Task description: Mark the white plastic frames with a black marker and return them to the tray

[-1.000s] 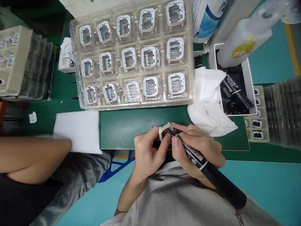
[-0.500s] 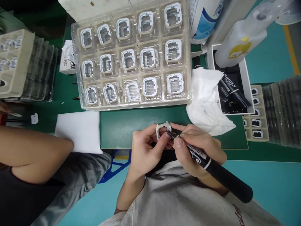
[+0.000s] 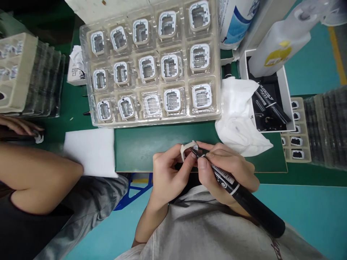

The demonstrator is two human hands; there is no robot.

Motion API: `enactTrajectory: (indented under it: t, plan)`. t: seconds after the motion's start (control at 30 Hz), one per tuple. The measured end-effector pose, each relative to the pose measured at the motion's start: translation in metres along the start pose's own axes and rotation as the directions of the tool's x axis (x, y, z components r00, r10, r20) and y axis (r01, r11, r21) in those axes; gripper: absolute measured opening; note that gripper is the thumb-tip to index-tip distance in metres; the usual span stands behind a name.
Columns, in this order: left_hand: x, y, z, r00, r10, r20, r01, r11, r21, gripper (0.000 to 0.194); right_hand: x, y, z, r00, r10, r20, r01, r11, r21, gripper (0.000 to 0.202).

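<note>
Near the front edge of the green table, my left hand [image 3: 170, 173] pinches a small beige and white frame [image 3: 186, 147] between thumb and fingers. My right hand [image 3: 230, 169] is wrapped round a black marker [image 3: 244, 196], its tip at the inner side of the frame. Fingers partly hide the frame, so whether the tip touches it cannot be told. Beyond my hands lies a clear-covered beige tray [image 3: 159, 83] with rows of similar white frames in its compartments; one compartment in the front row shows no frame.
White cloth [image 3: 238, 115] lies right of the tray, beside a white box [image 3: 291, 108] with markers and a spray bottle [image 3: 279, 47]. Stacked trays [image 3: 325, 130] stand far right, others [image 3: 21, 72] far left. A folded white cloth [image 3: 90, 151] lies near another person's arm [image 3: 40, 173].
The marker's back end has shifted slightly left and down, and the frame has tilted a little in my left hand. The other person's hand has moved in at the left, over a small white part.
</note>
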State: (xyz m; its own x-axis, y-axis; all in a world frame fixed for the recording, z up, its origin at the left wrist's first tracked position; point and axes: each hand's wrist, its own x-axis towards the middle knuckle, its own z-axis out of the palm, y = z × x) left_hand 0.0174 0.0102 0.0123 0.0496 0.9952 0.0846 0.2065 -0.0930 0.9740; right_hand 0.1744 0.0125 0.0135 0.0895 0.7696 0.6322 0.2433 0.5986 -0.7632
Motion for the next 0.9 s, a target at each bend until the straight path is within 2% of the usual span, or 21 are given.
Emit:
enactTrajectory:
  t: [0.13, 0.3, 0.43, 0.67, 0.77, 0.9]
  plan:
    - [-0.001, 0.000, 0.002, 0.999, 0.041, -0.016, -0.040, 0.998, 0.041, 0.020, 0.000, 0.001, -0.001, 1.000, -0.012, -0.001, 0.012, 1.000, -0.004, 0.032]
    - [-0.001, 0.000, 0.002, 0.998, 0.051, -0.030, -0.049, 0.997, 0.064, 0.028, -0.001, 0.004, 0.002, 0.999, -0.035, 0.003, 0.035, 0.999, -0.005, 0.028]
    - [-0.002, 0.000, 0.002, 0.998, 0.059, -0.017, -0.058, 0.997, 0.045, 0.023, -0.001, 0.004, 0.003, 0.999, -0.044, -0.021, 0.044, 0.999, -0.022, 0.029]
    - [0.000, -0.002, -0.005, 0.999, -0.039, 0.032, 0.040, 0.998, -0.041, 0.008, 0.000, 0.004, -0.002, 0.991, -0.132, 0.037, 0.133, 0.991, -0.015, 0.032]
    - [0.000, -0.004, -0.008, 0.997, -0.055, 0.051, 0.058, 0.997, -0.044, 0.015, 0.000, 0.006, -0.002, 0.984, -0.177, 0.026, 0.177, 0.984, -0.021, 0.030]
    - [0.000, -0.005, -0.008, 0.997, -0.065, 0.039, 0.065, 0.998, -0.001, 0.019, -0.002, 0.007, -0.004, 0.986, -0.159, 0.056, 0.162, 0.985, -0.056, 0.031]
